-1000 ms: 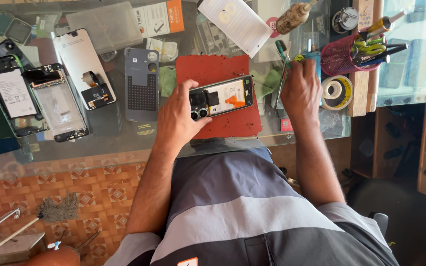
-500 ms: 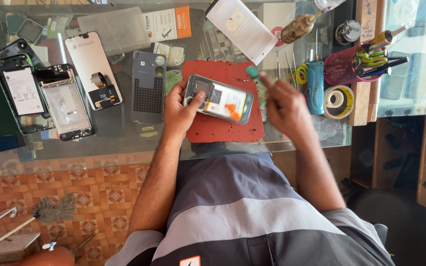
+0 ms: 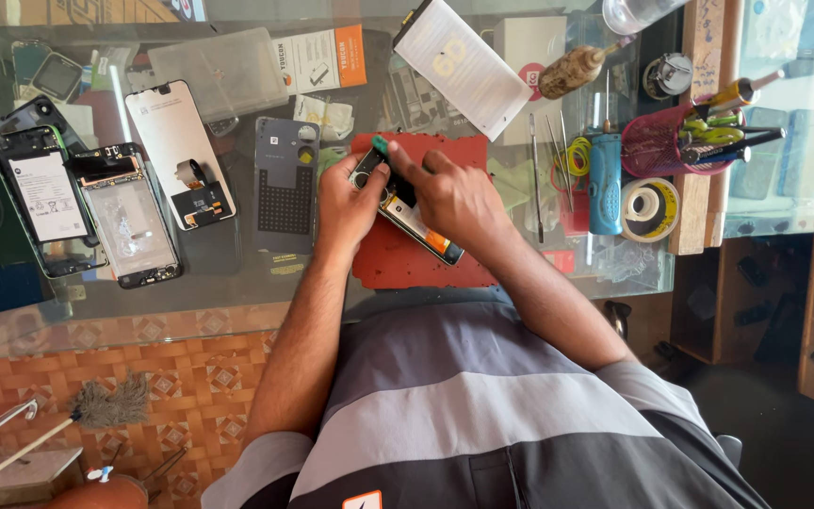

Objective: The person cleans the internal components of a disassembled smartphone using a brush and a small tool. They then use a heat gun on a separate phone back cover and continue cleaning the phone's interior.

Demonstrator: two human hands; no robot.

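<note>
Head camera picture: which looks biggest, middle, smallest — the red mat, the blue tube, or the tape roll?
1. Red mat, clearly the largest.
2. Blue tube.
3. Tape roll, shorter than the tube, though wider.

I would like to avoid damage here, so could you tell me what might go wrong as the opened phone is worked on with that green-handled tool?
The right hand presses the green-handled tool into the opened phone, which only the left hand steadies above the red mat; a slip could gouge its parts. The other opened phones lie near the glass table's edge and could be knocked off.
</note>
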